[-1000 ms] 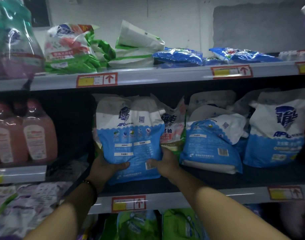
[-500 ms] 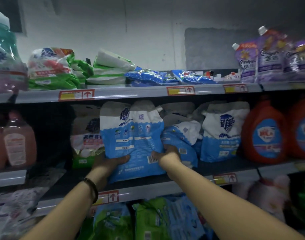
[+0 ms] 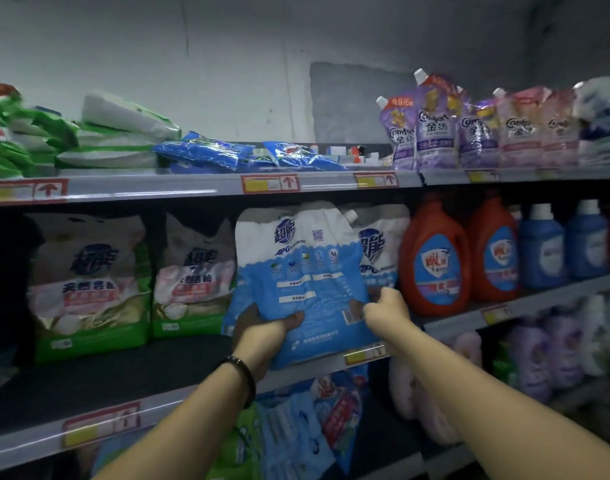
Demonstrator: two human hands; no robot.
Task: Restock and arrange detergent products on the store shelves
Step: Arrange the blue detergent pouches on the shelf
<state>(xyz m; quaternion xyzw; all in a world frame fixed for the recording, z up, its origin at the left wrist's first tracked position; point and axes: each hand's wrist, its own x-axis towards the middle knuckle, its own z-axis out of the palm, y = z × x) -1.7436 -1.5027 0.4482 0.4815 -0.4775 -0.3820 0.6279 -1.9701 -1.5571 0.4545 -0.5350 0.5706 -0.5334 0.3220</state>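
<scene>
I hold a white-and-blue detergent refill pouch (image 3: 303, 278) upright in front of the middle shelf (image 3: 99, 382), its bottom edge over the shelf's front rail. My left hand (image 3: 265, 323) grips its lower left side, thumb across the front. My right hand (image 3: 383, 306) pinches its lower right edge. Another pouch of the same kind (image 3: 379, 247) stands right behind it. Two green-and-white detergent bags (image 3: 89, 282) stand to the left.
Red detergent jugs (image 3: 435, 258) and blue bottles (image 3: 542, 247) stand right of the pouches. The top shelf (image 3: 192, 188) carries flat green and blue bags and purple spouted pouches (image 3: 435, 126). More bags fill the shelf below. Dark bare shelf lies at lower left.
The pouch in both hands has shifted right along the middle shelf, now in front of the other blue pouches. The view has swung right, bringing red jugs and blue bottles closer.
</scene>
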